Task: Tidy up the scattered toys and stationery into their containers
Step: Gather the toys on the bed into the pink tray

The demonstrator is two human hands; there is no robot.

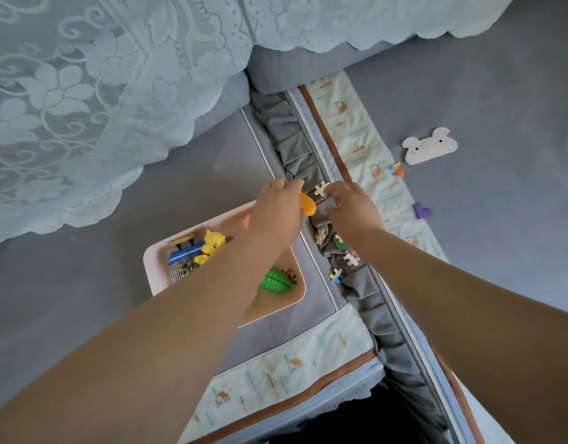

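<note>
- Head view: left hand (277,205), at centre, fingers curled round an orange toy (308,204); a ring shows on one finger.
- Right hand (353,206), just at 3 o'clock of the left hand, fingertips pinching a cream puzzle piece (321,188) over the grey ruffled fabric (297,149).
- Pink tray (154,261), at 7 o'clock of the hands, resting on a grey cushion; partly covered by the left forearm.
- Tray contents: yellow toy animal (212,245), blue striped toy (183,254), green brick (274,282).
- Loose puzzle pieces (351,258), lying in the ruffled fold at 5 o'clock of the right hand; several, in mixed colours.
- Purple heart-shaped piece (422,210), at 3 o'clock of the right hand, on the grey surface, well apart.
- White cloud-shaped toy (430,145), at 2 o'clock, with a small multicoloured piece (398,169) just beside its lower left edge.
- Lace cover (83,91), pale blue, filling the frame from 9 to 12 o'clock.
</note>
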